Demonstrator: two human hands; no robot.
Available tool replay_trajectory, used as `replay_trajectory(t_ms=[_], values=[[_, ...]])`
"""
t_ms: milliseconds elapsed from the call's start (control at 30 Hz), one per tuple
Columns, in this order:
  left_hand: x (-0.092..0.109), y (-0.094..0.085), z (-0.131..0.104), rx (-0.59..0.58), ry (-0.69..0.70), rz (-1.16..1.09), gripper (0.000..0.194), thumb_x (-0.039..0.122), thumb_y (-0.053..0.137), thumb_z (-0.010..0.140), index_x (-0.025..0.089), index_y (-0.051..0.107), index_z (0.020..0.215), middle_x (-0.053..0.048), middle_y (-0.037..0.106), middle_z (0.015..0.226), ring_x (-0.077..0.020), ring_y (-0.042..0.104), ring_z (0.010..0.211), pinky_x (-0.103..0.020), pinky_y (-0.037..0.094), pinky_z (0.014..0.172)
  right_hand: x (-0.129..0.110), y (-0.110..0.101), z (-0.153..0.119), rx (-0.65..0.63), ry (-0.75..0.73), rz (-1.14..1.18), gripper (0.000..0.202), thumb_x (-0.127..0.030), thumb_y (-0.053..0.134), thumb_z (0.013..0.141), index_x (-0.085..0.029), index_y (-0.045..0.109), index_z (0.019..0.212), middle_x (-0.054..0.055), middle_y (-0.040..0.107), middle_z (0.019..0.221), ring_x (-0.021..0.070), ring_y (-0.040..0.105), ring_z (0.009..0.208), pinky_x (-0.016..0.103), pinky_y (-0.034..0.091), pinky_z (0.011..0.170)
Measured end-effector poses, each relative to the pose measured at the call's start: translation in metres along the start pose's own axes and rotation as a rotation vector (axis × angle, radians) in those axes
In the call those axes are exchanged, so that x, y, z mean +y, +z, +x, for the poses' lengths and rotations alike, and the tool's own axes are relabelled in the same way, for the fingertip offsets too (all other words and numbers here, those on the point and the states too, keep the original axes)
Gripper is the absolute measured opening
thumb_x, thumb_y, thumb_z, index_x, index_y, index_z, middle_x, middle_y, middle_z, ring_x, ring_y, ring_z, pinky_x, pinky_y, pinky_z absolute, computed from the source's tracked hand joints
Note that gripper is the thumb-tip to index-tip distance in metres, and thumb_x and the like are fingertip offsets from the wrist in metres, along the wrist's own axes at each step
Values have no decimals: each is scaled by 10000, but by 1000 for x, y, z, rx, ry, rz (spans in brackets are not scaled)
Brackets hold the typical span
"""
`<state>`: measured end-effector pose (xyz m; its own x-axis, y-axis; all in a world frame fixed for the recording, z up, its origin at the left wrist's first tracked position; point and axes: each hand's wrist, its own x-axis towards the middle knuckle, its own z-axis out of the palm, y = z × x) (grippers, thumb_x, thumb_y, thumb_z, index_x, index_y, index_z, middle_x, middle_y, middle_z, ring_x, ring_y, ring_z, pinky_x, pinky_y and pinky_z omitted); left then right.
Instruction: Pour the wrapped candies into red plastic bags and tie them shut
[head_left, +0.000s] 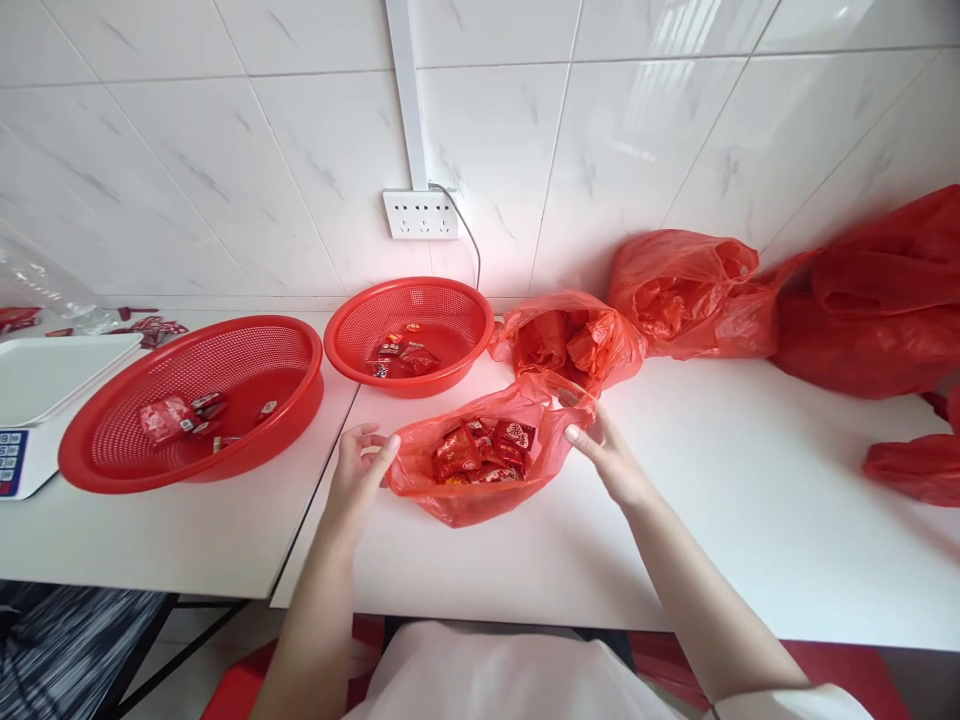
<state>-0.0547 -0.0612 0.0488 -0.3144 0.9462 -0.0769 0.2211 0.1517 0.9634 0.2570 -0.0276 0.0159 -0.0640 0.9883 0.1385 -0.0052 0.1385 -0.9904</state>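
Note:
A thin red plastic bag (457,510) lies open on the white table, with several small red wrapped packets (487,450) inside. At the bag's left edge is my left hand (364,465), its thumb against the plastic and its fingers curled behind. On the opposite side, my right hand (604,450) grips the bag's upper right edge between thumb and fingers. Behind the bag stands a round red basket (450,375) with a few wrapped packets in it.
A larger red basket (292,425) holding packets and a white scale (45,455) are on the left. Stuffed red bags (577,340) line the tiled wall to the right. A socket strip (421,215) is on the wall. A person's patterned clothing (67,650) shows at lower left.

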Motion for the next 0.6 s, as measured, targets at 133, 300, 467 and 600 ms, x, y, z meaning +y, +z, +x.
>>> replay_trajectory(t_ms=[133, 300, 467, 600], values=[[-12, 17, -28, 72, 15, 207, 551, 569, 614, 740, 228, 553, 1168, -58, 625, 942, -201, 603, 771, -285, 471, 610, 16, 28, 1, -43, 25, 51, 660, -441, 708, 745, -240, 461, 1323, 82, 471, 1415, 261, 414, 1325, 431, 366, 1087], [-6, 14, -31, -19, -12, 164, 306, 477, 665, 726, 175, 634, 760, 21, 529, 507, -137, 493, 445, -249, 402, 444, 22, 43, 22, 76, 135, 43, 467, -471, 714, 720, -200, 622, 1090, 96, 670, 1126, 281, 614, 1077, 428, 498, 935], [26, -6, -3, 40, 78, -149, 297, 320, 695, 708, 182, 644, 966, 66, 498, 507, -67, 355, 371, -196, 297, 355, 1, 42, 50, 240, 22, 320, 366, -483, 689, 755, -204, 588, 969, 63, 671, 959, 205, 652, 872, 353, 545, 812], [48, -1, 17, -64, 111, -189, 134, 242, 641, 713, 203, 604, 836, 70, 468, 506, -70, 393, 384, -187, 311, 362, -20, 47, 58, 133, -10, 323, 410, -632, 482, 845, -225, 520, 817, -42, 453, 554, 118, 474, 478, 283, 491, 558]])
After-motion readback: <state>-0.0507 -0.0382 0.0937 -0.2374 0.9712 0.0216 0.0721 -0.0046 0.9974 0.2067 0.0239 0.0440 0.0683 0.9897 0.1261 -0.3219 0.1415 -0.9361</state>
